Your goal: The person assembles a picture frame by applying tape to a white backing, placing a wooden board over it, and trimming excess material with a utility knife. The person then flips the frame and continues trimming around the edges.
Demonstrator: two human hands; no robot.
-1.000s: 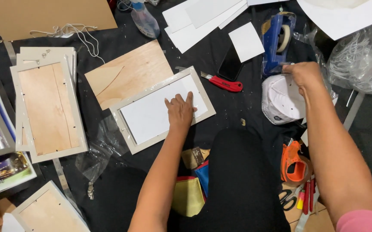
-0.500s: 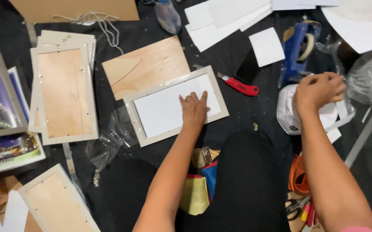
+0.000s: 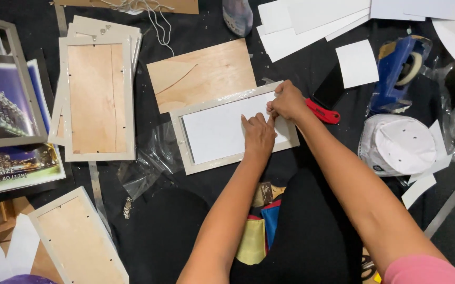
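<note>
A pale picture frame (image 3: pixel 187 141) lies face down on the black floor covering, with a white sheet (image 3: pixel 214 131) inside it. My left hand (image 3: pixel 259 134) presses flat on the right part of that sheet. My right hand (image 3: pixel 287 100) rests on the frame's upper right edge, fingertips pinched together at the sheet's corner beside my left fingers. Whether something small sits between those fingertips is hidden. A plywood backing board (image 3: pixel 206 73) lies just beyond the frame.
A red-handled knife (image 3: pixel 323 113) and dark phone (image 3: pixel 328 87) lie right of my hands. Blue tape dispenser (image 3: pixel 401 68), white cap (image 3: pixel 395 144), white sheets (image 3: pixel 311 18) at right and top. Stacked frames (image 3: pixel 97 97), printed photos (image 3: pixel 1 105) at left; clear plastic bag (image 3: pixel 151 163).
My right hand came from the white cap at the right across to the frame's upper right edge. My left hand stayed pressed on the white sheet.
</note>
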